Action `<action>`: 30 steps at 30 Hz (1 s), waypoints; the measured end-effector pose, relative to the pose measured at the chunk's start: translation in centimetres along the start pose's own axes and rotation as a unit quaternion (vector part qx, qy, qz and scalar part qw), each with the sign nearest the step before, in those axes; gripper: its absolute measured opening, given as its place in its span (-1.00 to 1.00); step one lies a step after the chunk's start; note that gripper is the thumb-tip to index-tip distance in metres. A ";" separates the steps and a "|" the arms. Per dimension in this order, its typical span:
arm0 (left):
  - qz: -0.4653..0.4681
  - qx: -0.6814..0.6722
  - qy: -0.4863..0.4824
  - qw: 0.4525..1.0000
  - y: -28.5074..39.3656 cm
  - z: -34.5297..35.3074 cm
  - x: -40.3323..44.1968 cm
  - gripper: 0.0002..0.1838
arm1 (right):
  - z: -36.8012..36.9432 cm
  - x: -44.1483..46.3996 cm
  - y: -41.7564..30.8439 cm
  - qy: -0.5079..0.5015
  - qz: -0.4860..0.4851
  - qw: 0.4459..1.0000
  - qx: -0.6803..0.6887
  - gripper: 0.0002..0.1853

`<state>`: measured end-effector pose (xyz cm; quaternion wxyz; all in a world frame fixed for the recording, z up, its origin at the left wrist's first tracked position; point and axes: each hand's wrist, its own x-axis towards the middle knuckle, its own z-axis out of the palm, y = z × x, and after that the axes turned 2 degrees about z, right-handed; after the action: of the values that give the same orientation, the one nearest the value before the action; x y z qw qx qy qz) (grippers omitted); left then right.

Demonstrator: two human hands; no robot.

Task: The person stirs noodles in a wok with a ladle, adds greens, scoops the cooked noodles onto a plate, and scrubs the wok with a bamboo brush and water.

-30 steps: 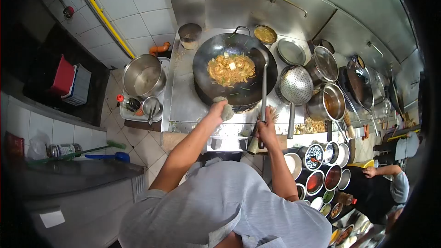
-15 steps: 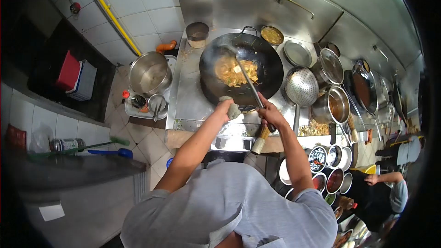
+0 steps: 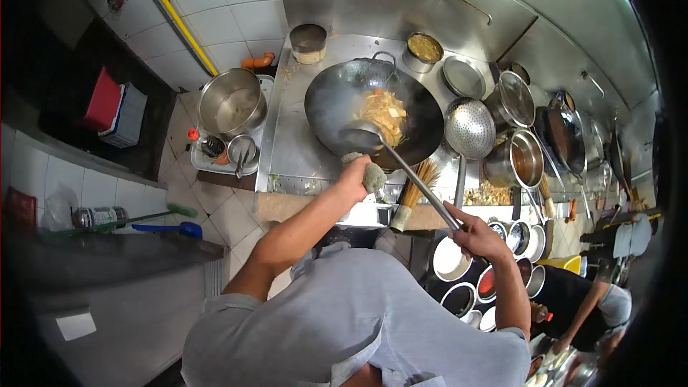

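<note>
A black wok (image 3: pixel 423 115) sits on the stove, tilted, with steaming strips of food (image 3: pixel 385 111) gathered toward its far side. My left hand (image 3: pixel 352 180) is closed round a folded grey-green cloth (image 3: pixel 373 178) at the wok's near rim; whatever the cloth covers is hidden. In my right hand (image 3: pixel 479 235) is the handle end of a long metal ladle (image 3: pixel 423 185), held right of the wok. The ladle's bowl is inside the wok, on the near side of the food. A bamboo wok brush (image 3: pixel 414 193) stands between the wok and my right hand.
A perforated strainer (image 3: pixel 469 129) and a pot of brown liquid (image 3: pixel 524 161) are right of the wok. A large steel pot (image 3: pixel 231 104) stands left. Bowls of seasonings (image 3: pixel 451 258) crowd beside my right forearm. Another person's arm (image 3: pixel 584 312) reaches down at far right.
My right hand has moved back and to the right, drawing the ladle toward the wok's near side. The wok has tipped, and the food sits farther right. My left hand has shifted slightly right.
</note>
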<state>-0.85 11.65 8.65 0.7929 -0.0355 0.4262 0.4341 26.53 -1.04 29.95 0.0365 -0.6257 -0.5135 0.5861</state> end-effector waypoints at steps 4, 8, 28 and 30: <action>0.053 0.047 -0.039 0.997 -4.1 -5.5 3.1 -0.85 | 2.1 5.2 3.2 0.123 -0.053 0.984 -0.116 -0.23; 0.044 0.131 0.055 0.989 -8.1 -6.4 -4.0 -0.76 | 3.1 4.5 2.6 0.190 -0.104 0.954 -0.206 -0.21; 0.065 0.117 0.041 0.990 -5.8 -4.7 -3.3 -0.79 | 2.3 2.7 1.5 0.217 -0.116 0.939 -0.239 -0.17; 0.063 0.091 0.002 0.994 -2.4 -3.9 -1.0 -0.93 | 2.2 1.8 2.4 0.196 -0.128 0.957 -0.173 -0.20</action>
<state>-1.85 7.80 6.17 0.7633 0.0628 0.4668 0.4421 25.88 -2.21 26.48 0.1025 -0.6540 -0.6653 0.3451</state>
